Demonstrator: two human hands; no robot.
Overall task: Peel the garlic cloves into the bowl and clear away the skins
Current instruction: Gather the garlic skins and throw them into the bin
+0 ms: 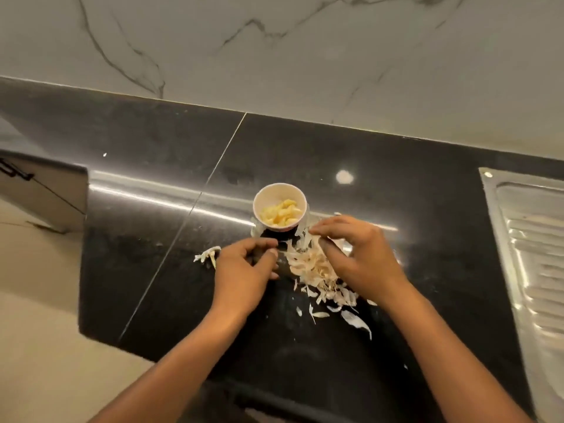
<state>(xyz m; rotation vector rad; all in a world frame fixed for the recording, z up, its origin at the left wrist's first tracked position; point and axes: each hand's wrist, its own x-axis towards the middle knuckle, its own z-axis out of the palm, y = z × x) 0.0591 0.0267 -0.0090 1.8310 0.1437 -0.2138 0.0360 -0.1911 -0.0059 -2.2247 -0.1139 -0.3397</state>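
Note:
A small white bowl with several peeled yellow garlic cloves stands on the black counter. Just below it lies a heap of papery garlic skins, with loose flakes trailing toward me. My right hand lies over the heap's right side, fingers bent and touching the skins near the bowl. My left hand rests on the counter left of the heap, fingers curled loosely, thumb tip near the skins. A stray stem piece lies left of my left hand.
A steel sink drainboard borders the counter on the right. A marble wall rises behind. The counter's left end drops to a tiled floor, with a cabinet at far left.

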